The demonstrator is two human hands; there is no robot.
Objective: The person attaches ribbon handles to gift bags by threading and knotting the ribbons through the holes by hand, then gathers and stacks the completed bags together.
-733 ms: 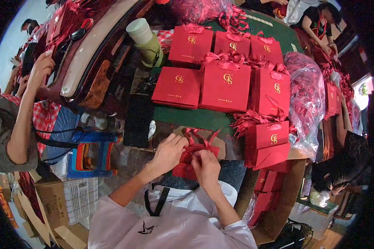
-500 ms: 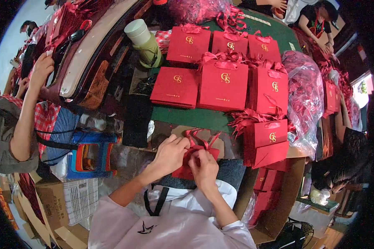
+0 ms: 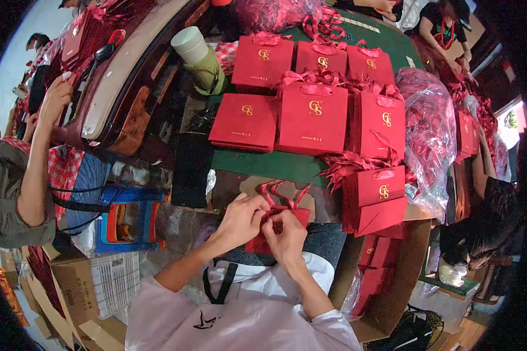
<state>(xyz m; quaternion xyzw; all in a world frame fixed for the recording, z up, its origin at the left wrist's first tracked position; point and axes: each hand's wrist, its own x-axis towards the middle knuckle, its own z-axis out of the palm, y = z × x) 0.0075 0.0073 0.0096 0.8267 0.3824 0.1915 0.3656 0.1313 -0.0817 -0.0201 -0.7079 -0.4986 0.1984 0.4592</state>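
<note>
On my lap, against the table's near edge, lies a small red paper gift bag [image 3: 257, 244] with red ribbon handles [image 3: 299, 196] looping up at its far side. My left hand [image 3: 240, 222] is closed in a pinch at the bag's top edge. Close beside it, my right hand [image 3: 286, 236] also pinches there, its thumb and fingertips almost meeting those of the left. The fingers cover whatever small part of the bag or ribbon lies between them. Much of the bag's front is behind my hands.
Stacks of finished-looking red gift bags [image 3: 313, 120] cover the green table [image 3: 257, 164]. Right of them are a clear plastic sack of ribbons [image 3: 425, 123] and a cardboard box [image 3: 413, 275] holding red bags. A green bottle [image 3: 202, 64] and a blue stool [image 3: 108, 225] stand left; co-workers sit on both sides.
My fingertips have drawn closer together at the bag's top edge, the right hand shifting slightly left. The whole view has moved a little.
</note>
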